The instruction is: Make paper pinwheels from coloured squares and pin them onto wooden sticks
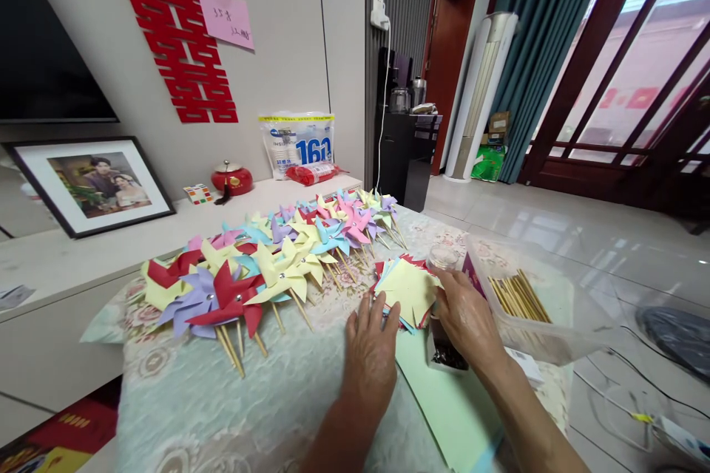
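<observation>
Head view: both hands meet at a stack of paper squares (409,290) on the table (266,399). Left hand (370,351) rests open, fingertips on the stack's edge; right hand (467,319) curls loosely over a small pin box (444,355), beside rows of paper pinwheels (266,266).

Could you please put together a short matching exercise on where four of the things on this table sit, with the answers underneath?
Things:
1. Stack of cut paper squares
2. Wooden sticks
3. Finished pinwheels
4. Pale green sheet

Places:
A. Inside the clear plastic tub at the right
B. Flat on the tablecloth, between the forearms
C. In rows across the left and far part of the table
D. Under the fingers of the left hand and right hand

Pairs: 1-D, 2-A, 3-C, 4-B
</observation>
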Demonstrator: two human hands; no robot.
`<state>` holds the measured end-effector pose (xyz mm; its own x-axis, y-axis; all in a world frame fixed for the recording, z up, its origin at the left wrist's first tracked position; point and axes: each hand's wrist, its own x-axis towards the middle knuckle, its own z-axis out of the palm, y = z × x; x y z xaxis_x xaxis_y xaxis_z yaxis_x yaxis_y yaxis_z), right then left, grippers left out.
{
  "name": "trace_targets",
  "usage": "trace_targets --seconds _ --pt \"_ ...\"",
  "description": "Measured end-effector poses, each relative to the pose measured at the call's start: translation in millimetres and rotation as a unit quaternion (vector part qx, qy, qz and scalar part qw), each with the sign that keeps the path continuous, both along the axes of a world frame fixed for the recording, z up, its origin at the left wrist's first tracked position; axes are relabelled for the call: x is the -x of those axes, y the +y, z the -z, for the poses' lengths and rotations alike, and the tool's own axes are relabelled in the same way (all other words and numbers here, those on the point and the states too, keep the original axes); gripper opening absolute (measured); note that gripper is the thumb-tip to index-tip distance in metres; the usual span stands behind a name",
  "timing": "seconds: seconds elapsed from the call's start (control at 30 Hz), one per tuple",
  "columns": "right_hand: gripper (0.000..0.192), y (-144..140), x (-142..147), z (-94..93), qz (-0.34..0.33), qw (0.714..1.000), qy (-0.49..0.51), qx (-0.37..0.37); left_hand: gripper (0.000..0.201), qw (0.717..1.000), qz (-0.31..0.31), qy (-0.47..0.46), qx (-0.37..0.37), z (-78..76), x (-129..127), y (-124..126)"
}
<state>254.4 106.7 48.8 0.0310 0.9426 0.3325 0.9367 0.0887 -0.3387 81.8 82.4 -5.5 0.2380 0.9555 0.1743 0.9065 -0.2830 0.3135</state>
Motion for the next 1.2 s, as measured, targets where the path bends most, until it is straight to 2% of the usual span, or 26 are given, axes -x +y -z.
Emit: trace_targets --seconds 0.1,0.2,0.3,0.57,0.7,0.9,1.03,1.2 --pt "0.046 -2 3 -1.4 0.017 0.999 -0.024 0.015 0.068 1.000 -0.004 -0.002 -0.019 3.0 -3 0" --pt "0.046 -1 1 2.2 -0.019 0.999 -0.032 0.011 0.068 0.999 0.008 -0.003 -0.032 6.2 -5 0" --pt "0.038 4 -3 8.3 -0.059 0.998 -0.019 0.004 0.067 0.998 0.017 -0.003 -0.058 10.5 -7 2" --pt "0.033 14 -9 17.8 -0.091 0.995 0.029 -0.011 0.064 0.993 0.034 -0.006 -0.113 16.8 -5 3" --pt "0.034 13 -12 15.6 -0.089 0.995 0.044 -0.026 0.065 0.995 0.038 -0.004 -0.095 10.2 -5 1" --pt "0.034 10 -15 15.2 -0.094 0.994 0.048 -0.019 0.068 0.999 0.039 -0.013 -0.029 -0.9 -5 -1" --pt "0.035 11 -16 18.5 -0.111 0.993 0.047 -0.010 0.070 0.999 0.034 -0.015 -0.017 -1.0 -6 -1" --pt "0.035 10 -15 16.7 -0.100 0.994 0.054 -0.005 0.067 0.999 0.028 0.000 -0.018 1.1 -7 0"
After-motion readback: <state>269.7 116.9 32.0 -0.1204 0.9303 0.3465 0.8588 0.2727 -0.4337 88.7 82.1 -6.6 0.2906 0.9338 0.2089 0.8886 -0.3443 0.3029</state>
